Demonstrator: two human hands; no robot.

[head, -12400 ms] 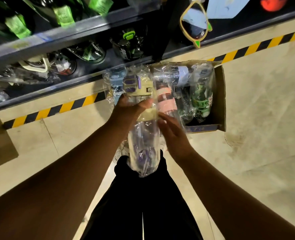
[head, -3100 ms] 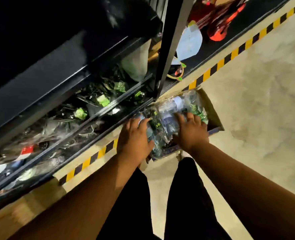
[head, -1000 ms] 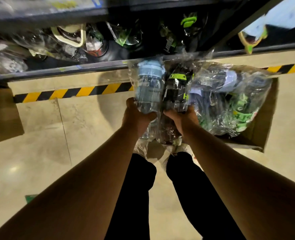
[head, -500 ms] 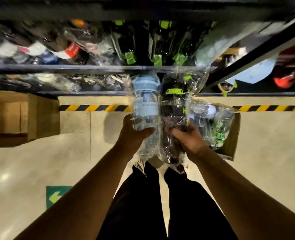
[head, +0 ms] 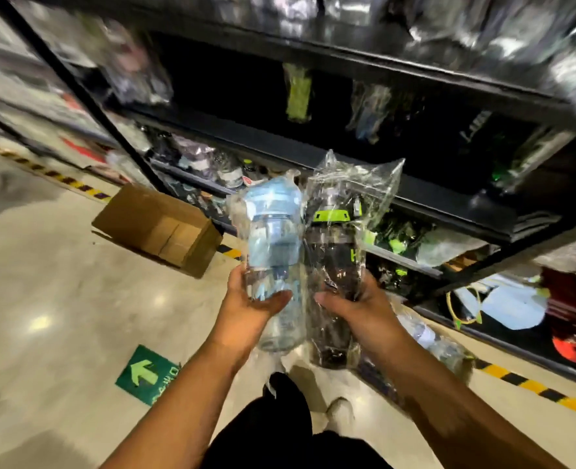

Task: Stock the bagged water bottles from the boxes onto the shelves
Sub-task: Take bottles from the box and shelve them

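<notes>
The person stands facing the dark shelves (head: pixel 317 154) with a bagged bottle in each hand, both upright and touching side by side in front of the middle tiers. The left hand (head: pixel 251 308) curls its fingers and thumb round the lower body of the pale blue bottle (head: pixel 273 238); the right hand (head: pixel 359 308) wraps likewise round the dark bottle with the green collar (head: pixel 334 252), its plastic bag standing up loose above the cap. Neither bottle has reached a shelf yet. Many bagged bottles already lie on the lower tiers, so the stocking looks well under way, though motion blur hides how full the upper tiers are. More bagged bottles (head: pixel 428 338) show low behind the right forearm, near the floor, and a cardboard box (head: pixel 158 228) sits by the striped floor line on the left, its contents hidden. Work therefore appears to remain.
</notes>
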